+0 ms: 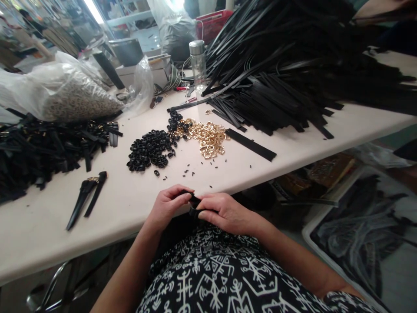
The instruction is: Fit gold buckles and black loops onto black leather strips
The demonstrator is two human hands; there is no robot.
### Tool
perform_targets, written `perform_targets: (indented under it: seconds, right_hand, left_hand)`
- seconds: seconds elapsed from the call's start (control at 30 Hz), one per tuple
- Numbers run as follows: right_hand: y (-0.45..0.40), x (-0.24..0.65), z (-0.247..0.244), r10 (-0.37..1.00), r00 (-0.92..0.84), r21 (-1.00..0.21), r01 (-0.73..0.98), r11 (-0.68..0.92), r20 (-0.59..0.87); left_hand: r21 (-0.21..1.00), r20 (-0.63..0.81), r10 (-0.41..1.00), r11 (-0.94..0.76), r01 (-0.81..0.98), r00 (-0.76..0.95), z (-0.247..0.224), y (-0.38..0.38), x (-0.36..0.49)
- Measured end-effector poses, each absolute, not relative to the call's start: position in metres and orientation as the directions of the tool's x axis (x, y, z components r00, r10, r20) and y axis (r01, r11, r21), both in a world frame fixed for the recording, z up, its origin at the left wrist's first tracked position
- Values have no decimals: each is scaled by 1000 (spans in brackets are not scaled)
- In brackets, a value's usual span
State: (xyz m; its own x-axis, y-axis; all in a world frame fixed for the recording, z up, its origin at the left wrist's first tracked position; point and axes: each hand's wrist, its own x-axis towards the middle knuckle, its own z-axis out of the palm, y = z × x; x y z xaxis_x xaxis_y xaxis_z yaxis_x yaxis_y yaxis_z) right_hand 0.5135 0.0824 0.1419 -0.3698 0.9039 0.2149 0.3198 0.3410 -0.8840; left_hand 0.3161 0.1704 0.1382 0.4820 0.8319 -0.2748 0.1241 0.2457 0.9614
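Close to my body, at the table's front edge, my left hand [172, 205] and my right hand [224, 211] are both closed on a black strap [194, 212]. The strap is bent between the fingers, and its ends are partly hidden by them. Beyond the hands lies a heap of small black loops [151, 150]. Gold-coloured square buckles [210, 138] are piled to the right of the loops. Two short black straps with gold buckles [85, 198] rest on the table at the left.
A big bundle of long black strips [270, 102] covers the back right; one flat black strip [252, 144] points toward me. Finished-looking black straps [48, 152] are heaped at left, below a plastic bag of rings [78, 95]. A glass bottle [198, 67] stands at the back.
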Motion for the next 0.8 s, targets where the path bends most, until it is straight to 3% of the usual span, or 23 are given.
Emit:
perform_targets:
  seconds: [0.13,0.23,0.37,0.6,0.8]
  right_hand:
    - [78,526,145,933,-305,-869,389,306,192]
    - [75,530,141,955,-277,-842,486,233,104]
    - [76,525,131,981,-189,-843,522,133,38]
    - [79,507,125,996,-85,-894,445,55,19]
    - [80,499,130,993,-91,-981,183,-62,-80]
  left_hand:
    - [895,-340,884,409,-178,320,136,183,308]
    - [739,-464,811,576,-349,357,132,182,309]
    - [585,-554,720,694,-420,418,122,167,321]
    - [654,-480,740,660,-369,472,115,146,335]
    - [696,-436,739,639,-329,513,114,139,337]
